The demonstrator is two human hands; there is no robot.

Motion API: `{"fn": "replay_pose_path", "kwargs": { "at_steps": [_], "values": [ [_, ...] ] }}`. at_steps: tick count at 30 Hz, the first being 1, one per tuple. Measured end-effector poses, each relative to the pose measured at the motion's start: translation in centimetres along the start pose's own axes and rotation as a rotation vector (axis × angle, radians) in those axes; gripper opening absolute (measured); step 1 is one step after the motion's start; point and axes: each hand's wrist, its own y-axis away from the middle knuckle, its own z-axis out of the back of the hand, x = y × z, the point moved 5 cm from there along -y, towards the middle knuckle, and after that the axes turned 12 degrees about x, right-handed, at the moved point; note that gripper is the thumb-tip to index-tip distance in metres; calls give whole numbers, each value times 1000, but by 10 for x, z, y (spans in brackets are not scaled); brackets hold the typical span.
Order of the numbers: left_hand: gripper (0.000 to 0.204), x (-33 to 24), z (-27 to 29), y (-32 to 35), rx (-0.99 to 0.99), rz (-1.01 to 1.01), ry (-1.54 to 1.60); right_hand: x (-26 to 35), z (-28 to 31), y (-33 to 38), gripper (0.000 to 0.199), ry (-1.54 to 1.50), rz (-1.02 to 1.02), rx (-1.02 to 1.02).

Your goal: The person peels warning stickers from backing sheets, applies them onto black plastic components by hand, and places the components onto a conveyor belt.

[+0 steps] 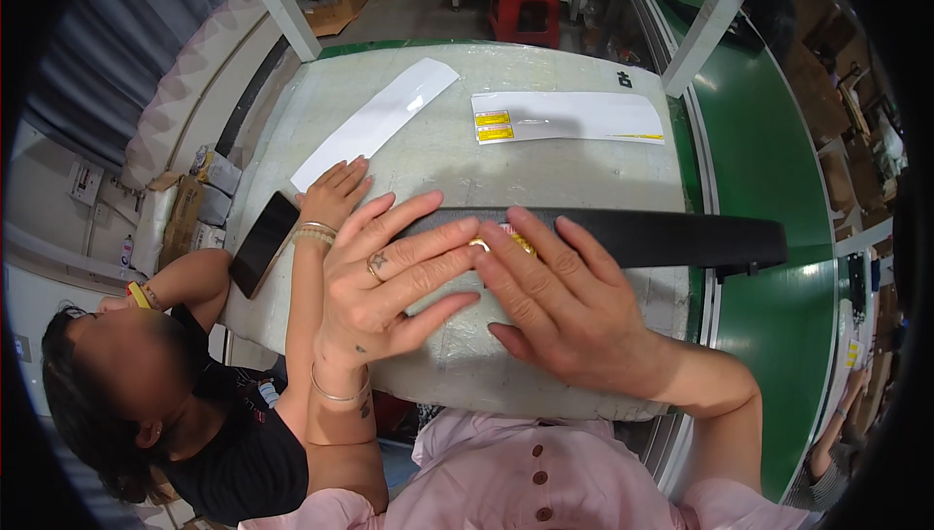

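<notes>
Bar (671, 239): one, long, black; lies crosswise on the table (593, 175), its right end reaching past the table's edge above the green belt (759, 335). Left end partly hidden by the left hand.

Label (525, 244): one, mostly yellow with some red, on the bar's left part; partly covered by fingers, print too small to tell.

Left hand (384, 287): ring and bangle worn; over the bar's left end, palm down, fingers stretched out, fingertips at the label; grips nothing.

Right hand (564, 301): over the bar, just right of the left hand and meeting its fingertips; fingers extended, thumb apart, closed on nothing.

Right sheet (574, 116): white, glossy, beyond the bar; two small yellow labels (493, 126), one above the other, at its left end, bearing fine dark print; a thin yellow strip along its lower right edge.

Left sheet (375, 126): white, blank-looking, slanted, beyond the bar's left end.

Mark (625, 79): a single dark character on the tabletop, beyond the bar and the right sheet.

Co-worker's hand (334, 194): left of the bar, at the left sheet's near end.

Phone (263, 246): dark, flat, farther left of the bar.

Stool (506, 9): red, far beyond the bar, a person seated on it.
</notes>
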Motion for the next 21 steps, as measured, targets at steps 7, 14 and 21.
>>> {"fn": "replay_pose_path", "kwargs": {
  "at_steps": [7,14,21],
  "values": [
    [23,16,-7,0,-116,-34,15,-22,3,13,37,177,-14,-134],
    [23,11,-3,-5,-131,-25,0,-16,-1,-5,50,177,-91,-122],
    [19,16,-4,-3,-143,-54,-8,-50,20,28,44,196,-220,-152]
  ]
}}
